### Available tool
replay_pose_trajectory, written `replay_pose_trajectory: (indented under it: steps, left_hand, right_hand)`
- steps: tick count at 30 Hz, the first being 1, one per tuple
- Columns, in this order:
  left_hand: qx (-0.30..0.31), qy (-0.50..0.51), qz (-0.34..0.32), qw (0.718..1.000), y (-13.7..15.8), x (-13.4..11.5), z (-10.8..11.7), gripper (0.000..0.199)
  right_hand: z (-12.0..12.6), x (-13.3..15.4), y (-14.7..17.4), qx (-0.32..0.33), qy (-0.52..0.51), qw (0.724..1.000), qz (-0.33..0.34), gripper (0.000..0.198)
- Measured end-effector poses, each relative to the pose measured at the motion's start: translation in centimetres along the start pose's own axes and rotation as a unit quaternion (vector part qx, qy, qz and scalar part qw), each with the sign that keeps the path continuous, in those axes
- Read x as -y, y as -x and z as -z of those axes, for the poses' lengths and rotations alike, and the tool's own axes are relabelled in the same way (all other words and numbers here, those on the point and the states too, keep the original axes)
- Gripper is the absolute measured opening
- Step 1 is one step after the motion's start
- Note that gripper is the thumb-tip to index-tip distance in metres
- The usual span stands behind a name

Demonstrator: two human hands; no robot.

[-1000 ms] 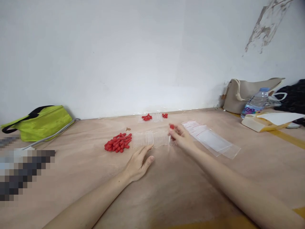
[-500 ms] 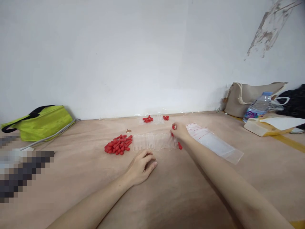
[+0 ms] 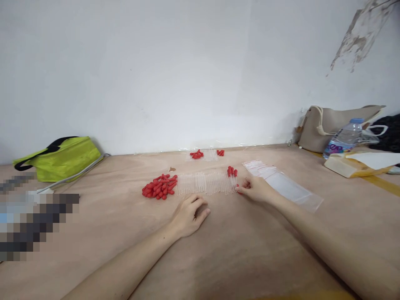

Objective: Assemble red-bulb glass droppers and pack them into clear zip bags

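While a row of clear tubes (image 3: 200,183) is carried side by side on the table (image 3: 125,246), well in from the wall-side edge, a few red end bulbs (image 3: 231,171) are seen at the far tips of its rightmost tubes. At the near tips of that same end, a single red bulb (image 3: 239,192) is partly covered by the right hand (image 3: 256,188); whether it is gripped or merely touched cannot be told. The left hand (image 3: 189,214) is rested just short of the row, loosely curled, thumb apart, with nothing held. Fitting of bulbs to tubes is judged to be in hand, with most tubes still bare. A steady pinch and straight alignment are judged to be required next. Further left, a bulb pile (image 3: 160,186) is noted; rightward, flat plastic bags (image 3: 289,187) are noted.
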State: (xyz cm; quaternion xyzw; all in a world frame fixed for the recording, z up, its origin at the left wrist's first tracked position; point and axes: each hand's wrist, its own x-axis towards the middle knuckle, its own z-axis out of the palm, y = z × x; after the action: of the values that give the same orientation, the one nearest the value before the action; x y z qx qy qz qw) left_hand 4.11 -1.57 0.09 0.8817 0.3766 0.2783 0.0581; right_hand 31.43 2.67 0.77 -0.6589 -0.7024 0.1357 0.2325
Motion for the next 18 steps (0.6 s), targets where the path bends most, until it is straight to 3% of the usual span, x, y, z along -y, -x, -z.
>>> replay_pose_trajectory:
  steps: [5,10,13,18]
  left_hand:
    - [-0.066,-0.131,0.145,0.979,-1.9,1.3,0.8,0.017]
    - [0.015,-0.187,0.311,0.932,-7.0,3.3,1.4,0.030]
    - [0.054,-0.187,0.354,0.915,-9.5,4.3,0.9,0.043]
    - [0.099,-0.179,0.396,0.895,-11.1,5.0,-0.1,0.042]
  right_hand:
    - [-0.8,-0.3,0.1,0.017,-0.019,1.000,-0.016,0.035]
    - [0.0,-0.2,-0.1,0.041,-0.015,0.997,-0.062,0.038]
    - [0.8,-0.4,0.3,0.042,-0.005,0.996,-0.080,0.037]
    - [1.5,-0.7,1.1,0.007,0.001,0.997,-0.081,0.032]
